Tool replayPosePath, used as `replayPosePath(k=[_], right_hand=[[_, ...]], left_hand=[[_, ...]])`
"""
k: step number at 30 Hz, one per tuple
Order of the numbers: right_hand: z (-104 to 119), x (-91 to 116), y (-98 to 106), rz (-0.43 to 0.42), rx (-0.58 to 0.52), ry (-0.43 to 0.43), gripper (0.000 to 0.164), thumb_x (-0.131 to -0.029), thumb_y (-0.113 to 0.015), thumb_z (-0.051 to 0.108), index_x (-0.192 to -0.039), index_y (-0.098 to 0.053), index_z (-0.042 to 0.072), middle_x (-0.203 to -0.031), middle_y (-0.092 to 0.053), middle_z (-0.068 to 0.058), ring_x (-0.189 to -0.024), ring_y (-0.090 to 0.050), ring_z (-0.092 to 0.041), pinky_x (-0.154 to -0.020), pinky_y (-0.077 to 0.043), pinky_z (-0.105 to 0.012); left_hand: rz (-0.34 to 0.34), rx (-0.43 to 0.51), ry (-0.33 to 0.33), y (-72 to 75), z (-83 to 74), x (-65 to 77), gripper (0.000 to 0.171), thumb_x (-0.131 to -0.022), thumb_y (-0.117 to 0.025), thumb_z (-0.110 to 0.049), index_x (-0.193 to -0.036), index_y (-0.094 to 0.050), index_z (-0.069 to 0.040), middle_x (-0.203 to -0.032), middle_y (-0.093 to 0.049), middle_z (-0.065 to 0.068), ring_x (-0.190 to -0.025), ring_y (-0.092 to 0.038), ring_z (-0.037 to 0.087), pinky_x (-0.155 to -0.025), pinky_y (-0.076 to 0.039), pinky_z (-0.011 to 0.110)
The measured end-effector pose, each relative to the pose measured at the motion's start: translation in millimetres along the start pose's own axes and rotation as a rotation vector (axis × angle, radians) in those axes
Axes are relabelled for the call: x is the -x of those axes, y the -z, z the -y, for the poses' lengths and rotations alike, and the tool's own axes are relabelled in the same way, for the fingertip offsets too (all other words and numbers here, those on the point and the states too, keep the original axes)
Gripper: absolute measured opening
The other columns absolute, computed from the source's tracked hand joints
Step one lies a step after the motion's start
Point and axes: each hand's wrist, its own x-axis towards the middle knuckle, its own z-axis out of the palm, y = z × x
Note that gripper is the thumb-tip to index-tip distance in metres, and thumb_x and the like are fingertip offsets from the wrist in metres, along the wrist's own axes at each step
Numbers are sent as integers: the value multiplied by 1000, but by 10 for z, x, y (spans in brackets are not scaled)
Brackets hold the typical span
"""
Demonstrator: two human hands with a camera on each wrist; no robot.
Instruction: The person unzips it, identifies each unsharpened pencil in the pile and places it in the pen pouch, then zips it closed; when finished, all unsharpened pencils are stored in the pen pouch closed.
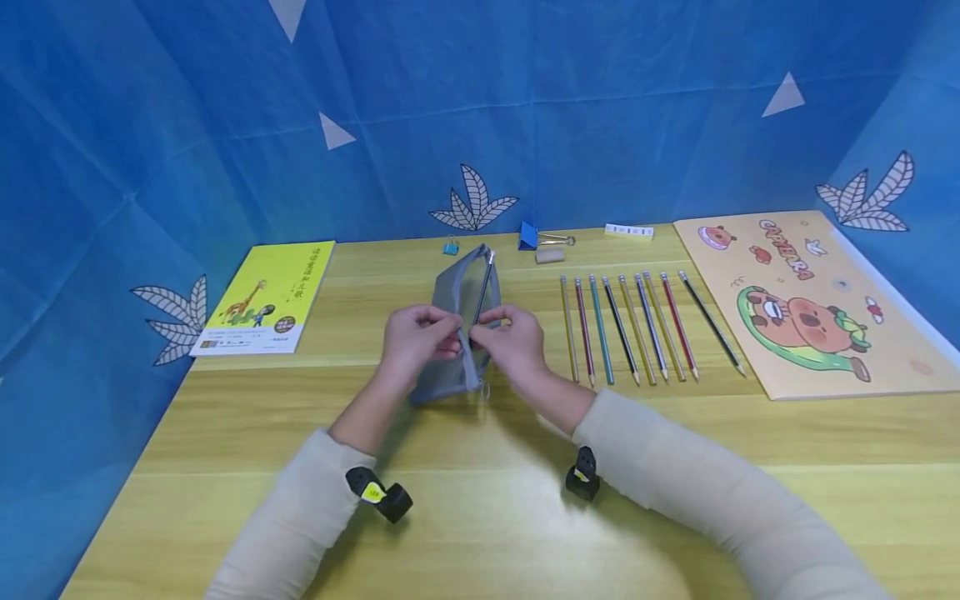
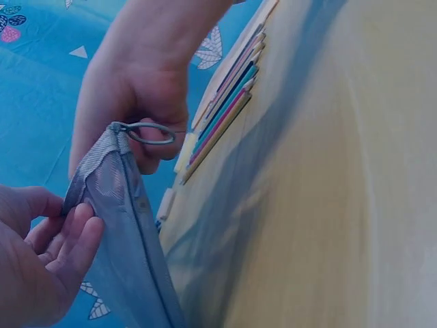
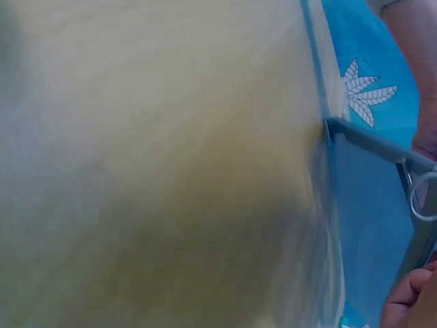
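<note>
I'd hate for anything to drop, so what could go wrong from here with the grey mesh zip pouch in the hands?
The slim dark pencil slants between the parted rims of the grey mesh zip pouch; it might slide out if that tips.
The right forearm is close to the near ends of the row of slim coloured pencils; a sideways move could knock some askew.

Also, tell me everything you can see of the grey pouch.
The pouch is grey and sheer, like mesh or thin fabric, with opaque-looking edging and a metal-looking ring at its near end. Its mouth is spread open. The left hand pinches one edge; the right hand holds the opposite side. A dark pencil lies in the opening, light end toward the back. The pouch sits left of the pencil row.
</note>
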Motion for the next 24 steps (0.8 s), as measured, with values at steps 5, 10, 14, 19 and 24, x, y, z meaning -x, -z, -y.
replayPosePath(k=[5,10,14,19,24], right_hand=[[21,-45,28,60,87,-28,18,-69,-65,11,-86,-60,7,-69,-63,-6,-41,-41,-9,-32,-28,-17],[29,-77,68,148,98,-113,18,-72,-64,10,-89,-63,6,-70,-64,-8,-36,-37,-8,-31,-30,-16],[26,-70,125,209,30,-137,23,-74,-64,11,-96,-62,4,-72,-64,-12,-35,-37,-9,-31,-28,-15],[41,-40,266,240,-77,-88,28,-76,-63,12,-103,-59,4,-74,-63,-15,-38,-40,-11,-32,-28,-17],[81,-33,489,207,-100,-38,29,-78,-63,14,-105,-59,5,-72,-64,-11,-38,-44,-10,-33,-31,-17]], left_hand=[[24,18,-31,-38,42,14,11,-76,-61,-4,-83,-58,4,-66,-59,13,-51,-58,16,-55,-55,32],[58,30,-46,-59,64,34,12,-78,-61,-4,-84,-57,5,-66,-59,12,-51,-57,16,-55,-55,33],[49,31,-57,-54,70,31,12,-77,-61,-4,-84,-58,6,-67,-59,13,-51,-58,16,-56,-55,33],[12,40,-61,-9,144,-51,13,-76,-63,-9,-83,-60,2,-67,-60,12,-52,-59,16,-56,-54,34],[2,126,-81,110,362,-289,23,-72,-68,-16,-85,-60,0,-70,-61,14,-55,-60,21,-54,-54,36]])
